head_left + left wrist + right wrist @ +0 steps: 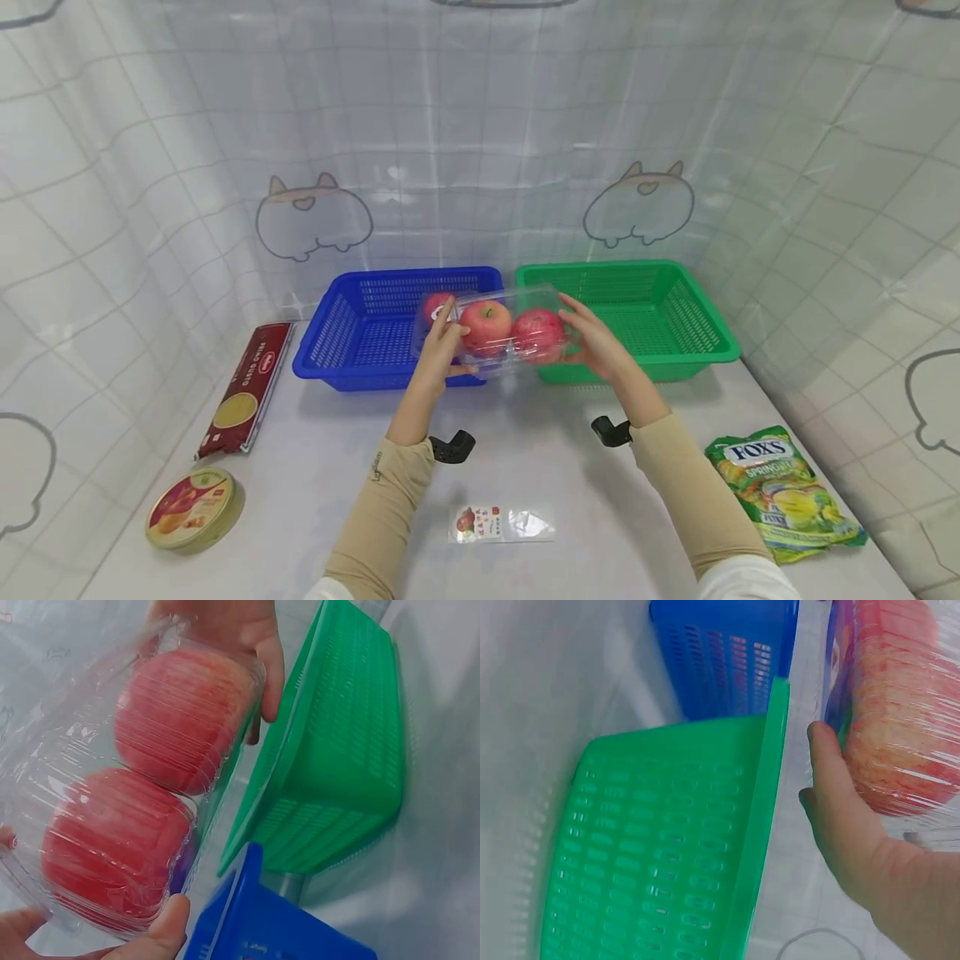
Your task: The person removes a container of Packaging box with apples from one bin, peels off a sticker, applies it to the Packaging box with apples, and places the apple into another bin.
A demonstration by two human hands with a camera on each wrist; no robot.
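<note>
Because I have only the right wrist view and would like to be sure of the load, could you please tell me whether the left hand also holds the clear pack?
Observer: Yes, the left hand holds the opposite end of the clear pack.
Operator: Thank you; is anything lying on the table nearer the person?
Observer: A small printed strip lies near the bottom middle of the head view.
Operator: And what lies on the person's right, please?
Observer: A green and yellow Fox's bag.

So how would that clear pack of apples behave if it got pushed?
The clear pack would probably flex, as its plastic looks thin. Its glossy surface may be slippery. The two apples are round, so they might shift inside if it tilts.
</note>
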